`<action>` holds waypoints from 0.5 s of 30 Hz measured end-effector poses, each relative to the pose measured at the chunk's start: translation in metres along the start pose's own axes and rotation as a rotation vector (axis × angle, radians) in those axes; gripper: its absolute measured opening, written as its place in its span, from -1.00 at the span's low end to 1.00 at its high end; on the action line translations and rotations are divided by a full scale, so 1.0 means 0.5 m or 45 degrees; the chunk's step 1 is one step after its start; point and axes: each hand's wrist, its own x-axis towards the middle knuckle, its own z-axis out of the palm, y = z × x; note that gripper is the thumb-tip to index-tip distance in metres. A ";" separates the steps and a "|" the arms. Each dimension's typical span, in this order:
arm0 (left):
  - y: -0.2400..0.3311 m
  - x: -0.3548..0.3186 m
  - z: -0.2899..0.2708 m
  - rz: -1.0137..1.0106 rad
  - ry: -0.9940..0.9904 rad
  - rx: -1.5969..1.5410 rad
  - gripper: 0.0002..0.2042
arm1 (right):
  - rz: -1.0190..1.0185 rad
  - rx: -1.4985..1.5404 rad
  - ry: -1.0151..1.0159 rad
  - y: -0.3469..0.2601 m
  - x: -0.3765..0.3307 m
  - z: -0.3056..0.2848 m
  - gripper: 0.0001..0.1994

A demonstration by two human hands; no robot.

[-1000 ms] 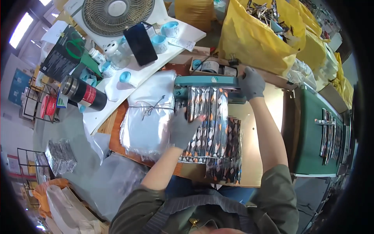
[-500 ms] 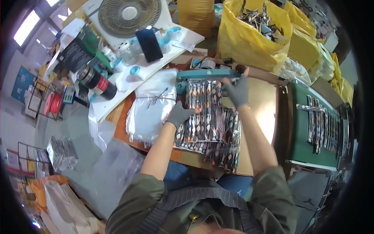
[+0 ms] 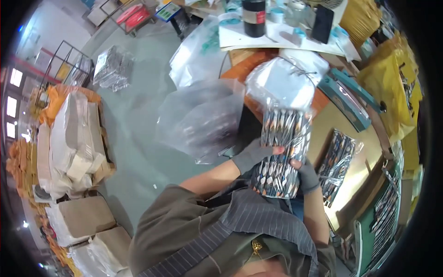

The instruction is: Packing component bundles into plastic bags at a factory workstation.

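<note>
Mostly blk/wht diamond-patt. pkg, shiny

I find no legible wording, number or sign in my view; the red label on the dark flask is too small for me to read.

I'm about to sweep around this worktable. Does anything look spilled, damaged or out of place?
Perhaps one thing: a shiny plastic-wrapped stack sits directly on the floor, away from the table. The patterned bundle in the left hand and right hand looks intact, and no spill shows.
</note>
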 end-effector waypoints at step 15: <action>0.098 -0.315 -0.532 0.396 1.540 1.304 -0.66 | -1.018 -2.023 -1.111 -0.020 0.401 0.501 -0.28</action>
